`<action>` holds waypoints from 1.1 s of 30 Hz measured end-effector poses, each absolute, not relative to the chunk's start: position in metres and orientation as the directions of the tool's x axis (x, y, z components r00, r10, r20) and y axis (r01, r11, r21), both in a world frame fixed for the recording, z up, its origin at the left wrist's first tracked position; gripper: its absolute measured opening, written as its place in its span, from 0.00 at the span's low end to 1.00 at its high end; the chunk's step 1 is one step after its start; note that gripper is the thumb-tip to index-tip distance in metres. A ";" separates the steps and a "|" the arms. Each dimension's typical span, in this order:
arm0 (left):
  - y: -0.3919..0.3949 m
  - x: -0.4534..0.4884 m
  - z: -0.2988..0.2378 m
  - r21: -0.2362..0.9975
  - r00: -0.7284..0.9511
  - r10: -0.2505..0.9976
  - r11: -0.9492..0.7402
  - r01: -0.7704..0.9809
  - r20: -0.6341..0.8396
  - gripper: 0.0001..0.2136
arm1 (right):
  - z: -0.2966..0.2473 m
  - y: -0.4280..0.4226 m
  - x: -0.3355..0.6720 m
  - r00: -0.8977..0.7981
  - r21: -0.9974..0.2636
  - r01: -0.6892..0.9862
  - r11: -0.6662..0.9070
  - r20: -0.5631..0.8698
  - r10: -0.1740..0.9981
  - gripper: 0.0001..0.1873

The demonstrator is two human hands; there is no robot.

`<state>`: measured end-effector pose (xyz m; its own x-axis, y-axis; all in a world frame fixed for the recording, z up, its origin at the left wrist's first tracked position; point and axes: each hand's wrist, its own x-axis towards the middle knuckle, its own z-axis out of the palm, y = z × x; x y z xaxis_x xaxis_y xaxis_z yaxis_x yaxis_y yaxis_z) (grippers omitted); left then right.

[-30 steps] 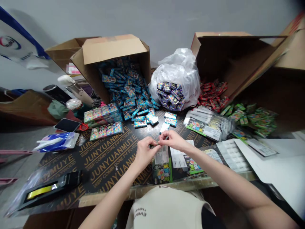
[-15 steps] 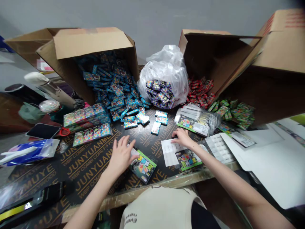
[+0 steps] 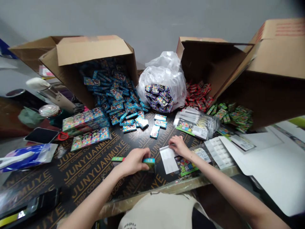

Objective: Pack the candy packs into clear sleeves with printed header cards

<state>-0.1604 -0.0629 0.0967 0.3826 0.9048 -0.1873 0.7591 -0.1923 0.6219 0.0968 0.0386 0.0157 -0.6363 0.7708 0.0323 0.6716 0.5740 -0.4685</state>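
Note:
My left hand (image 3: 137, 161) is closed round a row of small boxes (image 3: 149, 161), held on its long edge above the table. Green, red and blue ends show along its top; the hand covers its middle. To the right, my right hand (image 3: 179, 145) has its fingers bent and pinched at the upper edge of a printed plastic bag's white flap (image 3: 168, 160). The bag's printed front (image 3: 188, 166), dark with a green strip and colourful lettering, lies flat under the right wrist. Several loose blue boxes (image 3: 155, 131) lie beyond the hands.
Cartons hold blue boxes (image 3: 114, 92), red boxes (image 3: 199, 93) and green boxes (image 3: 240, 114). Purple boxes (image 3: 160, 97) fill a clear bag (image 3: 175, 73). Printed bags (image 3: 192, 127) are stacked right of centre. Wrapped box stacks (image 3: 83, 122), a phone (image 3: 41, 135) and a bottle (image 3: 56, 95) stand left.
My left hand has closed on the row of boxes, which lay flat before, and tipped it up on edge. My right hand's fingers have drawn in at the bag's white flap.

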 end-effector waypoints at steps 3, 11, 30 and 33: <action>-0.063 -0.171 0.116 0.732 0.181 0.983 -0.148 0.665 0.034 0.20 | 0.016 0.032 0.098 -0.677 -0.441 0.643 0.627 0.057 0.734 0.09; -0.080 -0.172 0.087 0.894 -0.130 0.989 -0.006 0.448 0.072 0.10 | 0.024 0.025 0.095 -0.684 -0.525 0.606 0.598 0.040 0.729 0.07; -0.093 -0.169 0.094 0.920 -0.213 0.972 -0.004 0.391 0.095 0.04 | 0.122 0.022 -0.021 -0.869 -0.975 0.210 0.067 -0.154 0.470 0.14; -0.091 -0.167 0.094 0.894 -0.237 0.961 -0.022 0.448 0.143 0.07 | 0.118 0.025 -0.020 -0.874 -0.970 0.224 0.096 -0.156 0.460 0.14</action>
<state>-0.1674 -0.0910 0.0940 -0.2365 0.9611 0.1426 0.4485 -0.0222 0.8935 -0.0201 0.0250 0.1176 -0.8739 0.4604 -0.1563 0.2242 0.0963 -0.9698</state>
